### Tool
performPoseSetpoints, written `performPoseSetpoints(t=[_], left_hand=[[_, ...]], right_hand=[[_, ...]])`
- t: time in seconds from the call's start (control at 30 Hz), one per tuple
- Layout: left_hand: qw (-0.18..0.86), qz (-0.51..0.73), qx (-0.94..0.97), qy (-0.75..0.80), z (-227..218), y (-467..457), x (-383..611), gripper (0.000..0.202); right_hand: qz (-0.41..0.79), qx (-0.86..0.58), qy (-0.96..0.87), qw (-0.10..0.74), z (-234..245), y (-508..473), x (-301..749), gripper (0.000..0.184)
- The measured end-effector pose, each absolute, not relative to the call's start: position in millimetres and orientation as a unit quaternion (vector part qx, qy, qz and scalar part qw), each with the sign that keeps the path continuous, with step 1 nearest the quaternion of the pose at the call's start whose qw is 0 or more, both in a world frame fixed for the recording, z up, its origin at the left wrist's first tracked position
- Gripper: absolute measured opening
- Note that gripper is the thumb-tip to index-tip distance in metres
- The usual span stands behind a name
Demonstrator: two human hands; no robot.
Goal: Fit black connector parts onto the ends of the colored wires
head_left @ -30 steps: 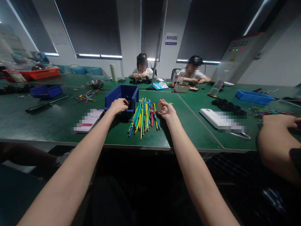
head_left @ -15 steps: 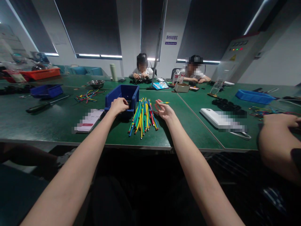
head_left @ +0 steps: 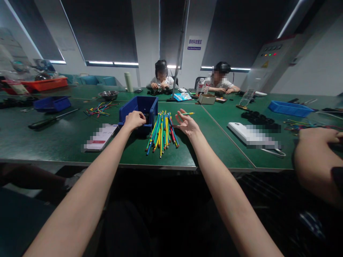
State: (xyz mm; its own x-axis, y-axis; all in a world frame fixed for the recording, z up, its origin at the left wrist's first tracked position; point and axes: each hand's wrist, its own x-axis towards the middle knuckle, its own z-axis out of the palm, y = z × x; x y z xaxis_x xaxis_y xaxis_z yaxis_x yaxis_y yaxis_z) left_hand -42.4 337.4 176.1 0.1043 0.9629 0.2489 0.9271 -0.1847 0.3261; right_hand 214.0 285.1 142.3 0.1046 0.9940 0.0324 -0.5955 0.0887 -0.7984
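A bundle of coloured wire pieces (head_left: 162,132), green, yellow, blue and red, lies on the green table (head_left: 66,139) in front of me. My right hand (head_left: 186,124) hovers just right of the bundle and pinches one yellow-green wire piece (head_left: 187,114) by its end. My left hand (head_left: 134,119) is curled over the near rim of a blue plastic bin (head_left: 139,108), fingers dipping inside it; what they hold, if anything, is hidden.
A phone (head_left: 101,136) lies left of the bin, a white device (head_left: 242,130) to the right. A neighbour's arm (head_left: 316,157) rests at the right edge. Loose wires (head_left: 100,108), a screwdriver (head_left: 50,119), other bins (head_left: 52,103) and two seated people (head_left: 162,76) lie farther back.
My right hand closed on one yellow-green wire piece from beside the bundle and raised it slightly. My left hand stayed at the bin's rim.
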Motion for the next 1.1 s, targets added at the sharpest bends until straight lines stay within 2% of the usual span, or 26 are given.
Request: performPoseSetpoints(t=[0.4,0.67,0.83,1.1], left_hand=[[0.041,0.217,0.736,0.639,175,336,-41,0.023],[0.028,0.23,0.733,0.64,175,333,-41,0.027],[0.039,0.226,0.736,0.637,179,329,-40,0.027],[0.041,0.224,0.738,0.635,179,332,-41,0.031]], right_hand=[[0.581,-0.334,-0.294,0.681,145,289,217,0.019],[0.573,-0.47,-0.246,0.625,139,293,228,0.023],[0.659,-0.391,-0.283,0.577,138,290,226,0.028],[0.692,-0.303,-0.267,0.598,138,288,229,0.038]])
